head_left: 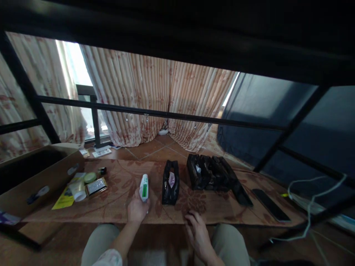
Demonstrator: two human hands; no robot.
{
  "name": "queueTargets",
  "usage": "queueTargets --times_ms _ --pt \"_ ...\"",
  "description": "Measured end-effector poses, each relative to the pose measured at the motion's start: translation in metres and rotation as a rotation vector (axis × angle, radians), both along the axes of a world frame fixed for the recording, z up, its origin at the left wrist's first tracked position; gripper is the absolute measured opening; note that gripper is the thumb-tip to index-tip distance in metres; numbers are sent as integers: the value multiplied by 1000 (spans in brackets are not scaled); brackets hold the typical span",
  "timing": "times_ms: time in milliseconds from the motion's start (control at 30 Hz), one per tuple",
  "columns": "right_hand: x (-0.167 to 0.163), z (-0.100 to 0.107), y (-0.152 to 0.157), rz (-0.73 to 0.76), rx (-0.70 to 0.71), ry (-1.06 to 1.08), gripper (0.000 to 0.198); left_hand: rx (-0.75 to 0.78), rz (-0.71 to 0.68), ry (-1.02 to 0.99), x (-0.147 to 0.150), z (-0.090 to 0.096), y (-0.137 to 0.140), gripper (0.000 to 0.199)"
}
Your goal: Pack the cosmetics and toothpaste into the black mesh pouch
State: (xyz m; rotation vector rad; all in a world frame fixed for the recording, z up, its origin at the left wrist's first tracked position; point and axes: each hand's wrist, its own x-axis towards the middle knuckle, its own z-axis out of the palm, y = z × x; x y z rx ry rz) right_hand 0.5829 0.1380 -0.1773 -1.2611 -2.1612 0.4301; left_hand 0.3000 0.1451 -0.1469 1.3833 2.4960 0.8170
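Note:
My left hand (pixel 138 209) is closed around the lower end of a white tube with a green label (pixel 144 187), which points away from me over the cloth. To its right stands a small black open-topped bag (pixel 170 195) with a pinkish item (pixel 171 179) inside. My right hand (pixel 197 231) lies at the cloth's front edge with its fingers loosely bent and apart, and no object shows in it. Farther right, several black bags (pixel 208 177) stand side by side; one has something pale in it.
A brown patterned cloth (pixel 119 207) covers the low table. On the left are a cardboard box (pixel 55 181), a squeeze tube (pixel 78 190), a green-lidded jar (pixel 90 177), and a gold-edged case (pixel 96 187). A dark flat slab (pixel 270 205) lies right, near a white cable (pixel 309 210).

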Motion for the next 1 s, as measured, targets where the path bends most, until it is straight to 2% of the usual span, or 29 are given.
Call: queueTargets --times_ms 100,233,333,500,700,1000 --pt "10 -1 -14 -3 5 0 42 -30 -4 19 -3 0 -3 54" --pt "14 2 -25 -28 -70 11 46 12 -54 13 -8 -2 -5 53" --pt "10 4 -31 -41 -111 14 38 24 -103 -10 -11 -1 -10 54" --pt "0 5 -40 -70 -84 -13 30 11 -149 -74 -15 3 -19 59" --pt "-3 7 -41 -103 -83 39 32 26 -149 -132 -18 3 -22 62" --pt "-8 3 -37 -141 -51 6 31 1 -131 -117 -18 1 -17 62"
